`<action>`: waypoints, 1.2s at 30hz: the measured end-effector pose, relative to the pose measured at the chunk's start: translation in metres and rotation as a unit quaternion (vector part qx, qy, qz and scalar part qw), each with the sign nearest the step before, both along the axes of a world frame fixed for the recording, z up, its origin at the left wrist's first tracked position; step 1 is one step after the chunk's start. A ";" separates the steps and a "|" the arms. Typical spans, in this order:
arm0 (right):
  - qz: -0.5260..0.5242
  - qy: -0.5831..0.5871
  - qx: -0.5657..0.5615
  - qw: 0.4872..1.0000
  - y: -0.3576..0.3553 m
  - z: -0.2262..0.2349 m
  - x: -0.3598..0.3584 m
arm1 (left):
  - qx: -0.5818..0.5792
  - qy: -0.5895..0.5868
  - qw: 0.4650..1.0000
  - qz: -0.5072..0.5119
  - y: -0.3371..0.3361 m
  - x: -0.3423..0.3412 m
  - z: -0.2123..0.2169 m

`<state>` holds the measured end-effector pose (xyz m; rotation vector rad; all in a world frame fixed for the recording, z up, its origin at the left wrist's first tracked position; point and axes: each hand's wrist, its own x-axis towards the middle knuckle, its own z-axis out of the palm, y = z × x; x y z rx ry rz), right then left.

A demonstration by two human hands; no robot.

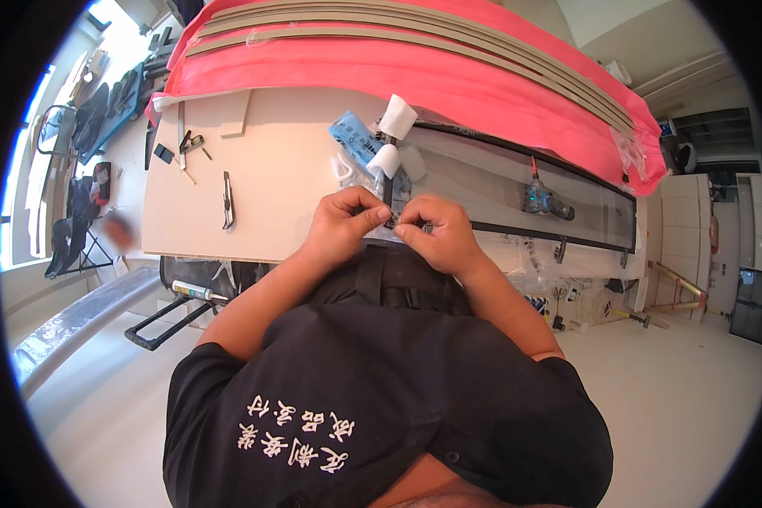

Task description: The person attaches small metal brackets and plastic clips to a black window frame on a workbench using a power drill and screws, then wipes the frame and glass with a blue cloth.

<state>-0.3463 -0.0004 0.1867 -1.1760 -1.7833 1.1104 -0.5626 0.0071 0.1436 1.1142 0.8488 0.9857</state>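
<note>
My left hand [345, 222] and my right hand [438, 232] meet at the near edge of the worktop, thumbs and fingers pinched together. A small dark piece sits at their fingertips, too small to name. They are right at the near corner of a black-framed glass panel [533, 231] that lies flat to the right. Just beyond the hands, two white wraps [385, 160] sit along the frame's short side. A blue printed packet [355, 139] and clear plastic lie beside them, to the left.
A cordless drill [543, 200] rests on the panel. To the left lie a utility knife [228, 203] and small tools [191, 142] on the beige board [271, 127]. Pink sheeting [381, 63] carries long strips [432, 19] at the back. A trolley handle [150, 343] juts out at near left.
</note>
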 end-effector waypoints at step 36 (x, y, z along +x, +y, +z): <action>0.000 0.206 -0.220 0.953 0.002 -0.012 0.007 | -0.054 0.013 0.997 -0.046 0.007 0.005 0.021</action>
